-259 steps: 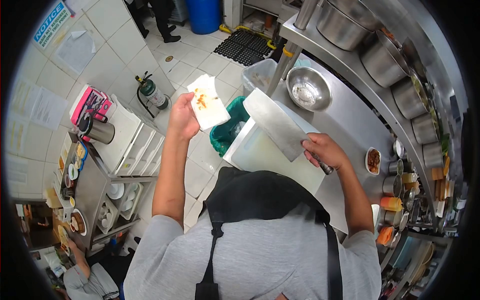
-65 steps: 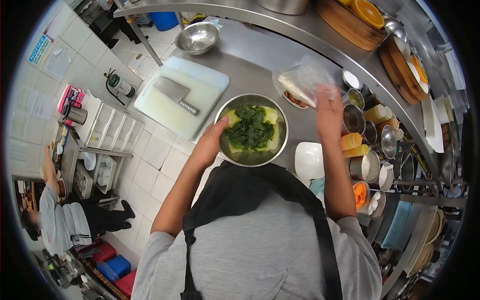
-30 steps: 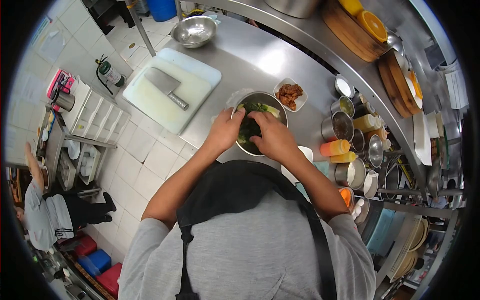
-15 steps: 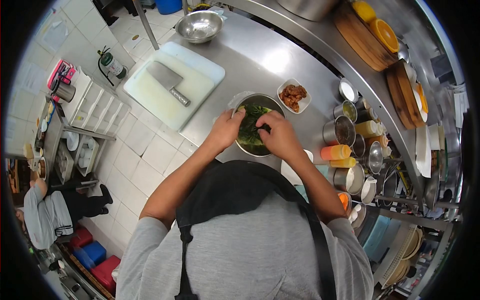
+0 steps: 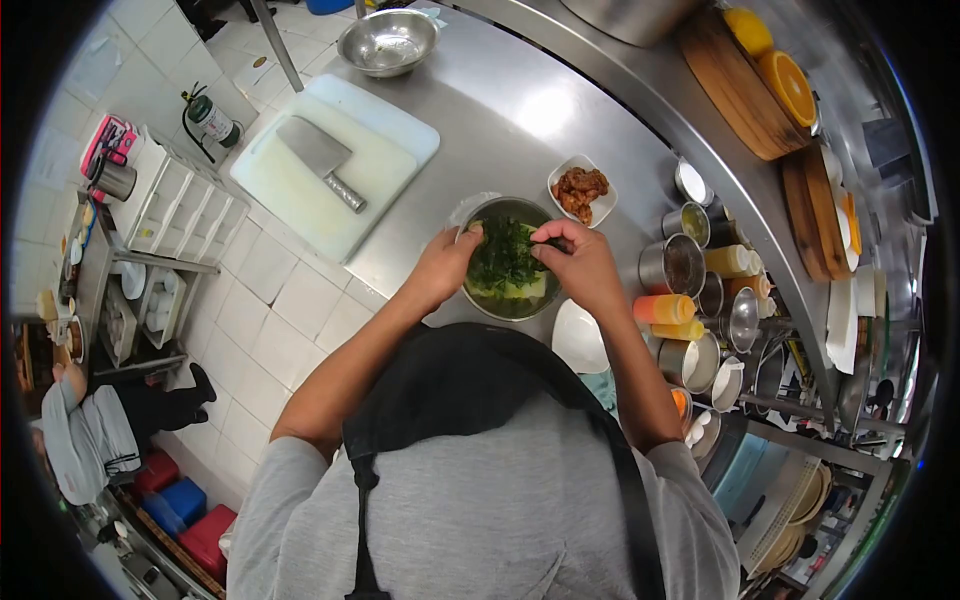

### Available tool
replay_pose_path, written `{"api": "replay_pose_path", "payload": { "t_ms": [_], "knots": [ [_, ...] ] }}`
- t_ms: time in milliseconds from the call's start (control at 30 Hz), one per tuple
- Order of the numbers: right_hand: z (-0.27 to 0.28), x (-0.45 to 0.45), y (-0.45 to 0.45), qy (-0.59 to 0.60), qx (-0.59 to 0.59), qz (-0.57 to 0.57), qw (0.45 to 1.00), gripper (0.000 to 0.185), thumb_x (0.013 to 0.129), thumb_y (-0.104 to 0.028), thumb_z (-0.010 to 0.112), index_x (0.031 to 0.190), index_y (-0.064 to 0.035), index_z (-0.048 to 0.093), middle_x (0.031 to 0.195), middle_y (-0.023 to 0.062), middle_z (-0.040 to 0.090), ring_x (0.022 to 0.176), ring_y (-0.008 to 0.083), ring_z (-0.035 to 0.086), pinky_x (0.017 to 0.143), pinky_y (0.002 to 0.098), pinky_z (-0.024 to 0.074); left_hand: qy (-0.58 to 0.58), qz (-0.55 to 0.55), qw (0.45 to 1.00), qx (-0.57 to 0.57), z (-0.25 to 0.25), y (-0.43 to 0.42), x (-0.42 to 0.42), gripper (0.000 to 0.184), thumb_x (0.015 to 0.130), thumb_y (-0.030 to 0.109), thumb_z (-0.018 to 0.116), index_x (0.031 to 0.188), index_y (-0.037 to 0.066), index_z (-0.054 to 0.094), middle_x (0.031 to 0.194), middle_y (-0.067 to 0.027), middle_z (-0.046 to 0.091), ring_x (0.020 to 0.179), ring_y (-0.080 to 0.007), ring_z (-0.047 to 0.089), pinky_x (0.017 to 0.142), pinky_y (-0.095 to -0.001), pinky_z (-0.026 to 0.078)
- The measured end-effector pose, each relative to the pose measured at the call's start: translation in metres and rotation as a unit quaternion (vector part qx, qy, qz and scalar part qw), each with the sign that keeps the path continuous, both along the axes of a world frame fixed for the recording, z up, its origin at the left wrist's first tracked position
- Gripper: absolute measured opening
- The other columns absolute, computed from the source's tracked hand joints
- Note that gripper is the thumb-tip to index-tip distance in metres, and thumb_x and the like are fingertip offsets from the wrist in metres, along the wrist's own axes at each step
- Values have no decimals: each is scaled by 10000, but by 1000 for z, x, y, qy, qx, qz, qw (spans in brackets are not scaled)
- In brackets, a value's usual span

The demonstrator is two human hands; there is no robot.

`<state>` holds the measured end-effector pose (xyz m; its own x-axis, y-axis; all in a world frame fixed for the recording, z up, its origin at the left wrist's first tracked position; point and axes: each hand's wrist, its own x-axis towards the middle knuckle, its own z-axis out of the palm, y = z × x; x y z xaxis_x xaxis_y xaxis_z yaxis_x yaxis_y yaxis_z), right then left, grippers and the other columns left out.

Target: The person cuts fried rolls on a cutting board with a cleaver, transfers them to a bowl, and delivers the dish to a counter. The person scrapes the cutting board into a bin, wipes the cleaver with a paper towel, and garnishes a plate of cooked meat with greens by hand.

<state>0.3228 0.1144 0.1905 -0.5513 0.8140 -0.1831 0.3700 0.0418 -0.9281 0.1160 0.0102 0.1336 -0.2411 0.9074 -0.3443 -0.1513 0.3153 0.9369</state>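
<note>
In front of me a round metal bowl (image 5: 517, 312) holds dark leafy greens (image 5: 503, 250) and paler green pieces in liquid. My left hand (image 5: 447, 264) grips the bowl's left rim, thumb over the inner edge. At the right side of the bowl, my right hand (image 5: 577, 262) has thumb and fingers closed on a bit of the leafy greens. Just beyond the bowl stands a small white dish (image 5: 603, 205) of reddish-brown cooked meat pieces (image 5: 580, 189). A white bowl (image 5: 580, 338) sits under my right forearm, partly hidden by it.
A cleaver (image 5: 317, 150) lies on stacked white cutting boards (image 5: 285, 190) at the left. Behind them stands another metal bowl (image 5: 388, 45). Sauce bottles (image 5: 665, 309) and metal containers (image 5: 672, 262) crowd the right, below an overhanging shelf (image 5: 640, 75). Another person (image 5: 100, 435) is at far left.
My right hand has shifted to the right and opened out from over the greens to the bowl's right side. More pale green shows in the bowl. The whole view has shifted slightly.
</note>
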Motion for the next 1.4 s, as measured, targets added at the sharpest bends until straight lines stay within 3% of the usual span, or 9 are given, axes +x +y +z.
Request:
{"api": "replay_pose_path", "payload": {
  "t_ms": [167,300,433,500,633,867,1100,1300,1400],
  "knots": [
    [-3,18,34,162,-149,-52,974,157,943,7,739,1097,-19,718,1018,40,743,902,128,702,797,280,587,-29,-41,998,-33,-24,10,-8,640,1116,432,505,1453,-111,540,1344,-192,681,1238,-240,632,1085,-356,470],
    [10,36,84,154,-92,-156,971,167,938,-4,740,1104,-13,722,1017,56,747,914,144,710,828,284,590,-47,-13,997,-62,-20,10,-13,658,1106,438,529,1462,-115,530,1354,-192,677,1242,-239,630,1091,-352,468],
    [-17,47,150,-49,103,-170,979,187,907,-87,760,1081,-20,751,986,85,776,905,174,732,838,315,578,-59,44,995,-61,-21,0,-18,631,1084,435,550,1378,-121,598,1262,-206,708,1162,-244,650,1042,-362,481],
    [-37,44,171,-164,174,-165,957,209,888,-135,767,1070,-32,763,984,107,787,903,202,746,844,337,572,-55,51,994,-75,-28,-5,-25,674,1086,459,553,1424,-124,562,1319,-213,690,1217,-249,638,1072,-348,470],
    [-69,32,184,-235,196,-147,941,203,878,-166,758,1044,-51,766,1004,127,784,934,272,749,868,382,567,-41,55,993,-95,-37,-16,-33,712,1089,486,550,1462,-119,531,1374,-219,668,1282,-252,618,1110,-340,450],
    [-118,36,193,-278,219,-119,927,233,883,-174,760,1089,-64,758,1068,124,776,999,289,738,919,400,563,-35,65,993,-97,-27,-22,-34,680,1105,473,525,1460,-107,543,1366,-195,676,1273,-232,615,1111,-338,446],
    [-104,40,186,-258,246,-97,929,285,884,-110,731,1166,-73,755,1154,112,768,1065,266,735,964,379,563,-43,49,992,-105,-15,-17,-33,670,1112,465,520,1463,-106,541,1365,-196,675,1271,-227,614,1108,-335,447],
    [-128,57,207,-166,152,-133,965,317,857,-35,646,1154,-68,752,1082,117,772,1015,262,748,955,379,569,-61,54,991,-106,-24,-15,-33,667,1114,460,518,1474,-101,538,1379,-195,670,1281,-229,611,1114,-334,445],
    [-140,56,213,-189,182,-152,953,285,871,-26,643,1127,-67,760,1051,119,780,972,257,756,919,369,579,-75,48,991,-99,-28,-14,-34,668,1116,458,517,1478,-103,533,1384,-196,667,1287,-231,608,1118,-336,444]
  ]
}}
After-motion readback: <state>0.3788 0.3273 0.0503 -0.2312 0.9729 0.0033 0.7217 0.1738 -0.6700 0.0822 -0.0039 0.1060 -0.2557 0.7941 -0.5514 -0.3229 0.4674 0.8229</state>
